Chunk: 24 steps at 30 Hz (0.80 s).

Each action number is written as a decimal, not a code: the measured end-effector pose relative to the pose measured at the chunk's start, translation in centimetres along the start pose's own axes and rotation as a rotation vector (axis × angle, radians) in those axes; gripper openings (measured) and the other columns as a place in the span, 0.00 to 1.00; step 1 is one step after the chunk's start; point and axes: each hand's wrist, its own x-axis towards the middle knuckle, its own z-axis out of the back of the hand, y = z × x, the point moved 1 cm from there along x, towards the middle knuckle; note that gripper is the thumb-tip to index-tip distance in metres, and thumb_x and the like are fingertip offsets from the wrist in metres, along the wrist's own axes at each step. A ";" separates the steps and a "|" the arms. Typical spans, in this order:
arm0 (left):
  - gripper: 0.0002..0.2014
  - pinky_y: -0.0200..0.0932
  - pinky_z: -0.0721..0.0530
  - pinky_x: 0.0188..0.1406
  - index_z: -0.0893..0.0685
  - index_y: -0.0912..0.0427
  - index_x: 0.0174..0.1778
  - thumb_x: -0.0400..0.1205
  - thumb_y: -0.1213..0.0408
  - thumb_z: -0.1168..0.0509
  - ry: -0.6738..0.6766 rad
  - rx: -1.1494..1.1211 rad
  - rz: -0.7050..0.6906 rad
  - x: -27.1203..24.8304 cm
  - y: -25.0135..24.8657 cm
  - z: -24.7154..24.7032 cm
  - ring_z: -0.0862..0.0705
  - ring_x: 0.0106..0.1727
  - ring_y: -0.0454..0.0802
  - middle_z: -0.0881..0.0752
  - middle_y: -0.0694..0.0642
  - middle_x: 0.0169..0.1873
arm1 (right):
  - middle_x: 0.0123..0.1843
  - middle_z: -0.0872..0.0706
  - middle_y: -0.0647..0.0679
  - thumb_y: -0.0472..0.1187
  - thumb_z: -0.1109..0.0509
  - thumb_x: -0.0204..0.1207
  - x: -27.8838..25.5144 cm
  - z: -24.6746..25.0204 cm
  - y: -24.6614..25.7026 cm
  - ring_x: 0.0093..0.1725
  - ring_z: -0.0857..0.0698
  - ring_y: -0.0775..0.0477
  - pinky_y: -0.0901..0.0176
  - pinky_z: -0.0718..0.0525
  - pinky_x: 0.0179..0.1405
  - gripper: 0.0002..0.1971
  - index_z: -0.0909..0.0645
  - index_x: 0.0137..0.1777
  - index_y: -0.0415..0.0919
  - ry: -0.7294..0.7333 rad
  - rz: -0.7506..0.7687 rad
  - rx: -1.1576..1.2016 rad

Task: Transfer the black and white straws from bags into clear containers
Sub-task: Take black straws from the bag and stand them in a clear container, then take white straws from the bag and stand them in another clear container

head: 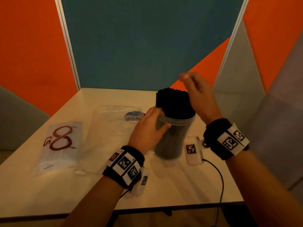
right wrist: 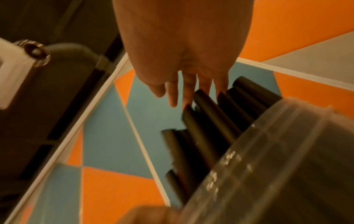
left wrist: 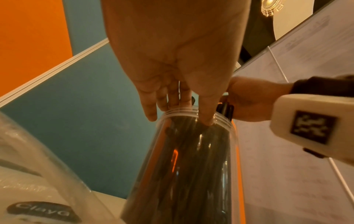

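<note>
A clear container (head: 172, 141) stands upright in the middle of the table, packed with black straws (head: 173, 102) that stick out above its rim. My left hand (head: 154, 123) grips the container at the rim, thumb on the near side and fingers round the far left side. In the left wrist view the left hand's fingertips (left wrist: 206, 119) lie on the ribbed rim of the container (left wrist: 191, 166). My right hand (head: 191, 86) is open with straight fingers, beside the straw tops on the right. In the right wrist view its fingertips (right wrist: 173, 101) are at the ends of the straws (right wrist: 216, 115).
A sealed bag of white straws (head: 60, 145) with a red logo lies at the left. An empty clear bag (head: 111, 128) with a dark round label lies between it and the container. A black cable (head: 220, 177) runs near the front right. Partition walls close the back and right.
</note>
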 end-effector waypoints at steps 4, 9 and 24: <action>0.16 0.38 0.24 0.50 0.24 0.55 0.62 0.79 0.58 0.32 -0.008 0.063 0.014 0.4 0.1 0.1 0.22 0.56 0.43 0.21 0.49 0.60 | 0.49 0.17 0.50 0.32 0.41 0.82 2.9 1.9 -5.9 0.52 0.20 0.51 0.56 0.22 0.56 0.10 0.19 0.54 0.42 -0.087 -0.240 -0.069; 0.16 0.39 0.23 0.50 0.23 0.55 0.61 0.79 0.57 0.32 -0.011 0.107 0.054 1.6 0.8 0.0 0.20 0.56 0.47 0.21 0.49 0.61 | 0.71 0.21 0.38 0.27 0.45 0.80 5.0 2.3 -12.0 0.68 0.22 0.40 0.48 0.25 0.67 0.18 0.19 0.63 0.35 0.140 -0.350 -0.404; 0.18 0.35 0.23 0.55 0.19 0.60 0.63 0.78 0.60 0.30 -0.019 0.111 0.071 3.9 2.2 -0.6 0.20 0.61 0.49 0.19 0.54 0.64 | 0.64 0.17 0.38 0.29 0.41 0.80 1.7 3.3 -12.5 0.60 0.17 0.36 0.44 0.18 0.60 0.14 0.17 0.58 0.42 0.333 -0.390 -0.791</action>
